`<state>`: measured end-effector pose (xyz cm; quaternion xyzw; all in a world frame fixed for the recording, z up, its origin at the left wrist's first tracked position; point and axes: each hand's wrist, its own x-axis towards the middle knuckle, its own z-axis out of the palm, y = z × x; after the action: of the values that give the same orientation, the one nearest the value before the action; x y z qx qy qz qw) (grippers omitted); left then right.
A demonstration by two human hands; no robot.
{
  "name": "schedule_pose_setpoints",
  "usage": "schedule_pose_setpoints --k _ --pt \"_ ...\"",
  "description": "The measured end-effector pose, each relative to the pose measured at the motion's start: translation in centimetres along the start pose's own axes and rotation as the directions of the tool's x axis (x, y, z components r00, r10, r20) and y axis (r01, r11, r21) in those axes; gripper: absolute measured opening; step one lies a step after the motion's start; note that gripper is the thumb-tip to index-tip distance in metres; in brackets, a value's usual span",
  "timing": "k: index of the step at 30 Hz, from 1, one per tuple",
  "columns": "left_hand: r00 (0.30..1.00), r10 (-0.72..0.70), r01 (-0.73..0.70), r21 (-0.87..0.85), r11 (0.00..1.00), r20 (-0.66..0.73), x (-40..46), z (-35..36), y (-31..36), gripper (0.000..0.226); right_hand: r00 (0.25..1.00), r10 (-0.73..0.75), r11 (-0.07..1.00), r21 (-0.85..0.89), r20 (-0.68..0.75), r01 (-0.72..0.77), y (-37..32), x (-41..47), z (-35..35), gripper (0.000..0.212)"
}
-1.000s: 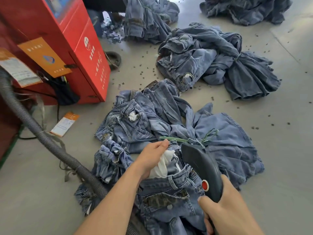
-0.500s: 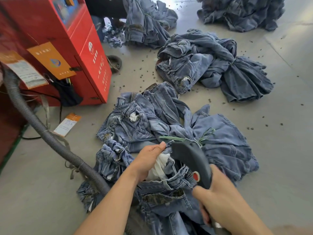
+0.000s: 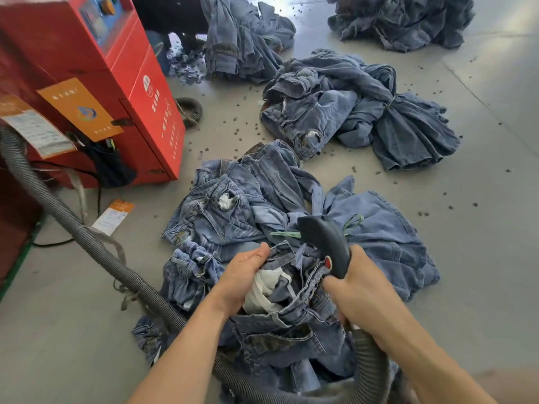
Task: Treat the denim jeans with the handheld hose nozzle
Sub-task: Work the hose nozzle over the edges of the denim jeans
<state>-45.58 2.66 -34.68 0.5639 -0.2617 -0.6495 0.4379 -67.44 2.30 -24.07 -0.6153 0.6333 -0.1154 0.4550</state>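
My right hand [image 3: 358, 284] is wrapped around the grip of the nozzle [image 3: 325, 243], thumb side just below its red button [image 3: 328, 262], and the nozzle's long axis runs up and away from me, tilting slightly left, so its dark head hangs over the jeans [image 3: 280, 322] directly ahead of my knuckles. My left hand [image 3: 243, 275] sits just to the left of that, fingers curled into the open waistband, pinching the denim beside the white pocket lining [image 3: 264, 290] and holding the mouth of the garment apart. So the opening lies between my two hands, nearer the left one, and a little below and left of the nozzle's head. I judge the next move turns on that offset: the head has to tip down and swing left toward the gap my left hand keeps open, while the ribbed hose [image 3: 373, 371] trailing from under my right wrist follows without dragging the fabric shut. The jeans lie crumpled on the floor [image 3: 481, 258] right in front of me, on the near end of a bundle [image 3: 262, 205] tied with green string [image 3: 287, 234]. Whether the nozzle's tip touches the cloth I cannot tell.
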Motion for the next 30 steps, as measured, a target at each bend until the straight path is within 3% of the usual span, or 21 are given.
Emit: schedule_pose_setpoints --k 2,7,11,13,18,24,28,30 --pt "1.000 0.011 -0.011 -0.036 0.999 -0.009 0.3 -0.4 0.1 0.047 0.999 0.030 0.996 0.087 -0.033 -0.027 0.7 -0.8 -0.7 0.024" --pt "1.000 0.010 -0.011 -0.045 0.999 -0.026 0.7 0.4 -0.2 0.039 0.996 -0.009 0.996 -0.093 0.090 0.018 0.7 -1.5 2.0 0.023" --pt "0.997 -0.049 0.041 -0.127 0.991 -0.062 0.3 -0.8 -1.1 0.045 1.000 0.024 0.998 0.065 -0.015 -0.023 0.3 1.1 1.1 0.022" --pt "0.992 -0.056 0.040 -0.132 0.990 -0.115 0.7 -1.3 -1.1 0.045 0.999 0.040 0.986 0.160 -0.002 -0.039 0.9 0.1 0.4 0.022" --pt "0.988 -0.070 0.053 -0.121 0.991 -0.137 1.2 -0.1 -0.6 0.044 0.991 -0.002 0.997 -0.075 0.131 0.012 0.0 -0.3 3.4 0.021" --pt "0.980 -0.113 0.082 -0.185 0.979 -0.164 1.0 -1.3 -1.2 0.047 0.996 0.010 0.991 0.132 0.086 -0.021 0.1 0.7 1.3 0.022" --pt "0.982 -0.101 0.074 -0.169 0.983 -0.161 1.2 -0.3 -0.7 0.046 0.989 0.003 0.999 -0.047 0.149 0.004 0.6 -1.4 3.1 0.020" --pt "0.983 -0.115 0.086 -0.197 0.977 -0.141 1.0 -0.3 -1.3 0.044 0.990 -0.023 1.000 -0.015 0.142 0.026 0.1 0.4 3.8 0.019"
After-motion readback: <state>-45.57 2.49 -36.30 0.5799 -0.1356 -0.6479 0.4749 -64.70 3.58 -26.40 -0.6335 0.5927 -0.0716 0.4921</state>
